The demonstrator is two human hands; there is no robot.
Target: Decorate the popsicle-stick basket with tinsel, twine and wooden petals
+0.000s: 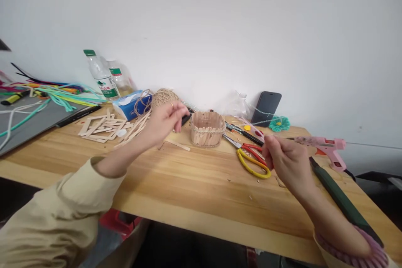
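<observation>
A small basket of wooden craft sticks stands upright mid-table, with a thin glittery band round its side. Just left of it, my left hand hovers with thumb and forefinger pinched; anything between them is too small to make out. My right hand is closed to the right of the basket, its fingertips turned inward, and what they may hold is hidden. Between basket and right hand lie scissors with yellow and red handles. Behind the right hand is a pink glue gun.
Loose craft sticks and a twine ball lie left, near a blue tissue pack and a plastic bottle. A phone leans on the wall beside a teal flower. A dark green bar lies right.
</observation>
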